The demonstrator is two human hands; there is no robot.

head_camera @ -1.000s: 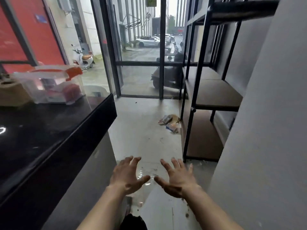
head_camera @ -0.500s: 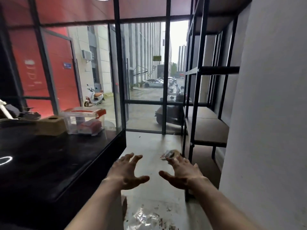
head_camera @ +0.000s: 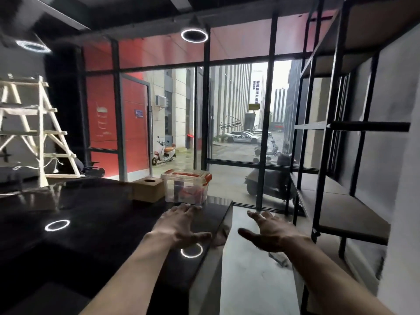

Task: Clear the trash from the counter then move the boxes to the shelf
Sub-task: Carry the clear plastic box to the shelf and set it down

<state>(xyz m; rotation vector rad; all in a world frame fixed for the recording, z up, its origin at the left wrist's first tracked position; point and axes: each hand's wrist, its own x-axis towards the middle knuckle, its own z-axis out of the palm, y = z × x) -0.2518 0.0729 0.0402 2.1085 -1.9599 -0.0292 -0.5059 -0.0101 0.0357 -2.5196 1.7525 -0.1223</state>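
Hands: left hand [head_camera: 181, 226] and right hand [head_camera: 270, 235] both spread, palms down, fingers splayed, holding nothing.
Left hand position: over black counter [head_camera: 91, 228], near its right edge.
Right hand position: over floor gap between counter and black metal shelf [head_camera: 345, 214].
Boxes: clear plastic box [head_camera: 185, 186] with orange-latched lid and brown cardboard box [head_camera: 148, 188] with round hole on top, side by side at counter's far end.
Box contents: reddish, blurred, unidentifiable.
Floor: pale scrap below right wrist, mostly hidden.
Background: white ladder [head_camera: 43, 130], top cut off.
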